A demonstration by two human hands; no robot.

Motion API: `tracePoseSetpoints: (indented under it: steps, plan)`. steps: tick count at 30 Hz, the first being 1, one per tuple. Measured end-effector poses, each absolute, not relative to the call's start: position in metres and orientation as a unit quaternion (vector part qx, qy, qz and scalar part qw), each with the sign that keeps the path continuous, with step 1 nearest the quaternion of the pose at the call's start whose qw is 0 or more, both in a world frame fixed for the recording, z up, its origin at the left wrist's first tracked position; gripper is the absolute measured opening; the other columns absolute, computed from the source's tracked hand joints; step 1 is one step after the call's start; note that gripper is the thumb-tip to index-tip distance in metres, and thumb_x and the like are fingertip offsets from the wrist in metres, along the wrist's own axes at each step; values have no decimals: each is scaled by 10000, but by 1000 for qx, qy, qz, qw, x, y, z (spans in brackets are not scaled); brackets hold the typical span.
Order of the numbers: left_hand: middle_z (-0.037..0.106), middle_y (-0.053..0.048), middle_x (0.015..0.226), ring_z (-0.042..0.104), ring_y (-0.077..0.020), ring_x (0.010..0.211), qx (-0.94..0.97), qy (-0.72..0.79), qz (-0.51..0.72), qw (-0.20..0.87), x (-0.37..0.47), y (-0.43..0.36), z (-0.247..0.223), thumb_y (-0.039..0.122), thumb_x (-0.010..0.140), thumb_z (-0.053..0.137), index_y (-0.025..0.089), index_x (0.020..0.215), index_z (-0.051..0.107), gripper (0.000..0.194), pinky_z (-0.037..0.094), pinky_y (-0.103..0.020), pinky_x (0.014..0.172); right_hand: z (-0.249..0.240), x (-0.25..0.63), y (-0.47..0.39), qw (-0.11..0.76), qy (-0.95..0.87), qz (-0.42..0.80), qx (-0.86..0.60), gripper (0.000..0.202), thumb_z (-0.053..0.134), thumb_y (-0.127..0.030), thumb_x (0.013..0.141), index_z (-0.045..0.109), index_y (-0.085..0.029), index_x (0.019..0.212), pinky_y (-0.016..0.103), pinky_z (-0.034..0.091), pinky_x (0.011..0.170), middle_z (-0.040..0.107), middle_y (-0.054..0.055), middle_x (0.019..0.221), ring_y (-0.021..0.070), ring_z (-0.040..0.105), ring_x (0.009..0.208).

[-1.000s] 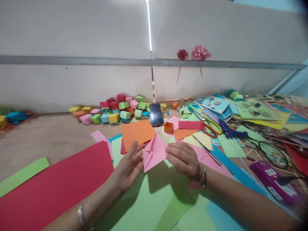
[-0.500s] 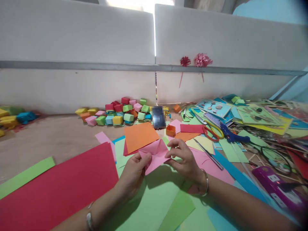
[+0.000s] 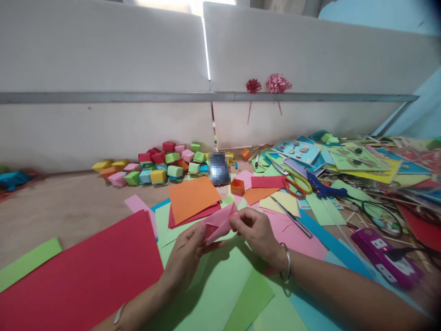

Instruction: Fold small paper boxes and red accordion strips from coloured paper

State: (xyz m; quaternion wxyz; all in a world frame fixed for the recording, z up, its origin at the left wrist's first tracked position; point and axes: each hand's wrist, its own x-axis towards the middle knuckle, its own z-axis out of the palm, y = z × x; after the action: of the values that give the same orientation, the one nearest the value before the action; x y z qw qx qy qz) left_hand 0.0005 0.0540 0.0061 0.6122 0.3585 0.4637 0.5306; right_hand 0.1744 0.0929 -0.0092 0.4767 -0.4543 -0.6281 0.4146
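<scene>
A small folded pink paper (image 3: 220, 221) is held up between my two hands, over light green sheets (image 3: 213, 285). My left hand (image 3: 188, 253) grips its left end, thumb on top and fingers beneath. At its right end, my right hand (image 3: 253, 230) pinches a folded edge between thumb and fingers. An orange square sheet (image 3: 193, 197) lies on red paper just beyond the hands. Behind the right hand sits a little open orange paper box (image 3: 237, 186). A big red sheet (image 3: 86, 266) lies to the left of the left hand.
Many coloured paper blocks (image 3: 158, 176) are heaped by the white panel. On the right lie scissors (image 3: 292, 181), a cutter knife (image 3: 292, 217), a blue glue gun (image 3: 324, 188) and a purple power strip (image 3: 386, 257). Two paper flowers (image 3: 278, 83) hang on the panel.
The pink paper's right part has been folded inward and it looks narrower. My right hand's fingers have closed onto its edge. The whole view has shifted slightly.
</scene>
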Motion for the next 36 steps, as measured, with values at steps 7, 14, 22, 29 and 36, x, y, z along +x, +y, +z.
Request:
tracePoseSetpoints:
  steps: [7, 14, 22, 29, 36]
  plan:
    - [760, -22, 843, 701, -170, 796, 384, 494, 498, 601, 2, 56, 1, 451, 640, 855, 165, 869, 738, 384, 622, -282, 742, -13, 173, 94, 460, -618, 428, -473, 269, 617, -375, 819, 579, -178, 640, 236, 400, 539, 575, -6, 598, 116, 506, 571]
    - [772, -33, 875, 694, -145, 779, 391, 500, 484, 602, -3, 60, -3, 422, 665, 848, 152, 917, 730, 387, 608, -258, 763, -8, 172, 98, 454, -524, 568, -442, 311, 705, -292, 704, 509, -205, 928, 210, 403, 502, 569, -71, 662, 99, 540, 544]
    - [750, -39, 809, 691, -169, 720, 378, 518, 463, 612, -2, 60, -3, 476, 625, 853, 142, 929, 729, 468, 620, -310, 720, -4, 173, 98, 409, -527, 600, -442, 189, 678, -282, 708, 533, -171, 659, 184, 351, 458, 530, -64, 521, 68, 474, 483]
    - [761, -57, 846, 691, -155, 717, 392, 520, 438, 620, -3, 60, 3, 424, 693, 815, 153, 939, 739, 374, 598, -254, 668, 1, 175, 96, 389, -516, 639, -418, 159, 694, -226, 679, 550, -161, 658, 179, 399, 463, 561, -61, 535, 64, 505, 482]
    - [740, -38, 740, 676, -148, 643, 375, 522, 436, 630, -6, 59, 10, 372, 661, 836, 154, 842, 762, 293, 589, -242, 592, 0, 180, 101, 361, -507, 674, -397, 147, 679, -187, 658, 694, -133, 794, 159, 382, 438, 610, -48, 595, 51, 547, 462]
